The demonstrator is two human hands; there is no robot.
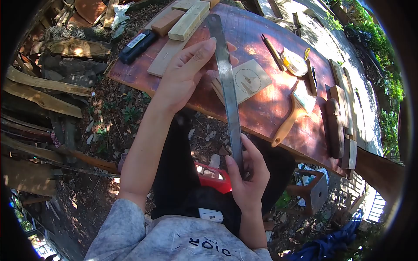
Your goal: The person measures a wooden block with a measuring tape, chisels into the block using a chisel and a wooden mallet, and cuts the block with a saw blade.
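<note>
A long, flat, grey metal bar, shaped like a file and rounded at its far end, slants across the table's near edge. My left hand is closed around its upper part, thumb on the near side and fingertips showing past the other edge. Lower down, my right hand pinches the bar's near end between thumb and fingers, which hide part of that end. Just behind the bar lies a light wooden board with a round printed design of trees, partly covered by the bar.
On the reddish wooden table are wood blocks, a black case, a pen-like tool, a yellow-and-white tape measure and a wooden-handled brush. Dark wood lies at right. A stool stands below.
</note>
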